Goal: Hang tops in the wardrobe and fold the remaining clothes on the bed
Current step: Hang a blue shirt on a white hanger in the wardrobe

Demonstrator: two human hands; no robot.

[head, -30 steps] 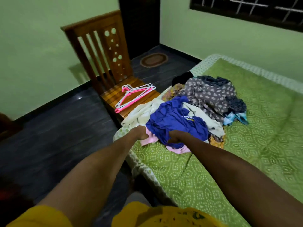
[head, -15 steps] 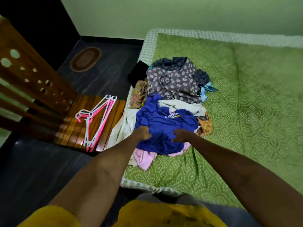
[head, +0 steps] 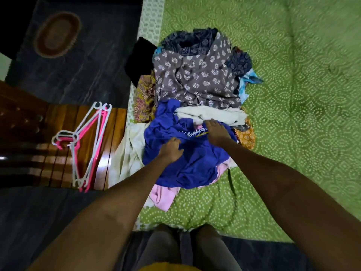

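Left hand point(head: 171, 148) now bunches the blue top point(head: 187, 159); right hand point(head: 215, 132) has slid up, flat on its print, ready to lift.

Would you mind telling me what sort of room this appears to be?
Most likely a home bedroom: a bed with a green cover holds a clothes pile, and hangers lie on a wooden chair beside it.

Under the blue top point(head: 187, 159), the pink garment point(head: 164, 196) and cream cloth point(head: 211, 114) are mostly hidden, and its print beside the right hand point(head: 215, 132) is unreadable.
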